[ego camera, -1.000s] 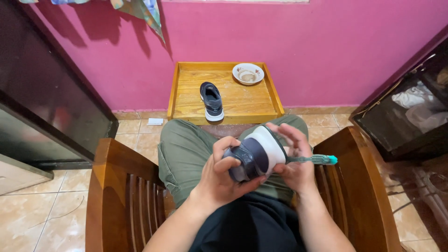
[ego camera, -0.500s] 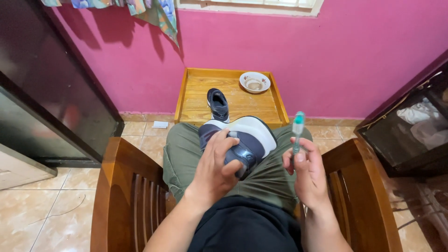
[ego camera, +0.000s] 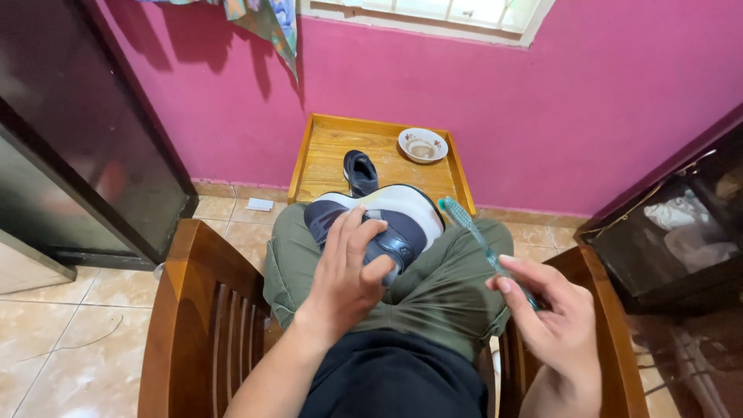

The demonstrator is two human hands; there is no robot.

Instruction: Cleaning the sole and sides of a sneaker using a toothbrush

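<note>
Left hand [ego camera: 348, 267] gripping shoe [ego camera: 387, 220], right hand [ego camera: 553, 317] pinching toothbrush [ego camera: 480, 236]

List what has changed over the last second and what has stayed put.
The right hand drew the toothbrush off the shoe and out to the right; the left hand lowered the shoe onto the lap, sole turned away. Both grips held. The second shoe and bowl stayed on the wooden table.

Magenta wall [ego camera: 542, 116] is filling the upper frame, white window frame [ego camera: 426, 15] sitting at top centre with daylight coming through. Beige floor tiles [ego camera: 54, 310] are showing lower left. Dark cabinet [ego camera: 85, 147] is standing at left, wooden chair [ego camera: 193, 310] spanning the bottom.
</note>
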